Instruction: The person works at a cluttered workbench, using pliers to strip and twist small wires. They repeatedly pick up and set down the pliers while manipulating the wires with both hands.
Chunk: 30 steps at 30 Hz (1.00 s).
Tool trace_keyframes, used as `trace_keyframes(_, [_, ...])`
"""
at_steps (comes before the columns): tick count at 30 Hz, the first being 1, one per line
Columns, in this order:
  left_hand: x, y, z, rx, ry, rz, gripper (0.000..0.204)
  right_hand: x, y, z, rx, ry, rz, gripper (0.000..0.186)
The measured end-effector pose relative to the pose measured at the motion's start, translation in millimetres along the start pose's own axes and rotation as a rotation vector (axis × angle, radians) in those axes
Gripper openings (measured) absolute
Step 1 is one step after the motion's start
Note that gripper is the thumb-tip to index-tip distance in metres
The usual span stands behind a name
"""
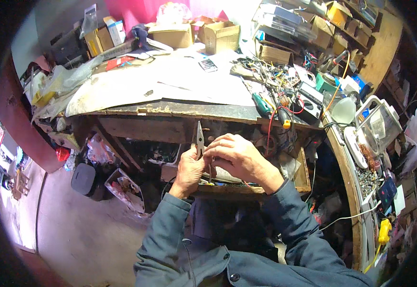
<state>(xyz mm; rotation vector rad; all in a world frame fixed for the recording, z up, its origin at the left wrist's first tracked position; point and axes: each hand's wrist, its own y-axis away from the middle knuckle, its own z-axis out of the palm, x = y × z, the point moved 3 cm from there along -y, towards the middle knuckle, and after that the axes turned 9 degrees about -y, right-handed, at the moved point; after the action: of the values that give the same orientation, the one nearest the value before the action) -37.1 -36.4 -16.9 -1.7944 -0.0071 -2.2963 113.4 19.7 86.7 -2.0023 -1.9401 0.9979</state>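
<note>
A pair of long-nose pliers (pixel 200 137) points upward from my left hand (pixel 189 170), which is wrapped round its lower part. Close against it is my right hand (pixel 237 155), its fingers bent in beside the pliers' joint. What those fingers pinch, if anything, is hidden behind them. Both hands are over an open wooden drawer (pixel 227 189) below the front edge of the workbench (pixel 170 109). Inside the drawer, a pale rounded thing and small loose bits show partly beneath my hands.
A white sheet (pixel 136 86) covers much of the bench. At its right lie tangled wires (pixel 273 76), a green-handled screwdriver (pixel 261 104) and a meter-like box (pixel 309 103) with a red lead. Cardboard boxes (pixel 222 37) stand behind. A bin (pixel 124 189) sits on the floor at left.
</note>
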Motion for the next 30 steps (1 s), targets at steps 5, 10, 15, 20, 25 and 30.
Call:
trace_keyframes(5, [1.3, 3.1, -3.6, -0.014, -0.025, -0.011, 0.015, 11.3, 7.9, 2.9, 0.006, -0.159, 0.106, 0.029])
trace_keyframes(10, [0.0, 2.3, -1.2, -0.007, -0.038, -0.026, 0.011, 22.4, 12.7, 6.6, 0.035, -0.204, 0.166, 0.019])
trace_keyframes(15, [5.4, 4.5, 2.2, -0.015, -0.119, -0.024, 0.012, 28.0, 18.4, 9.9, 0.065, -0.117, 0.186, 0.011])
trace_keyframes(20, [11.0, 6.9, 6.7, 0.033, -0.270, 0.001, 0.013, 30.8, 21.7, 20.8, 0.141, -0.226, 0.410, 0.010])
trace_keyframes(25, [10.8, 8.7, 10.0, 0.063, -0.292, 0.067, 0.011, 49.8, 33.1, 46.3, 0.188, -0.815, 0.741, 0.022])
trace_keyframes(30, [9.7, 8.5, 11.3, 0.071, -0.291, 0.079, 0.011, 51.8, 42.7, 53.0, 0.218, -1.249, 0.986, 0.028])
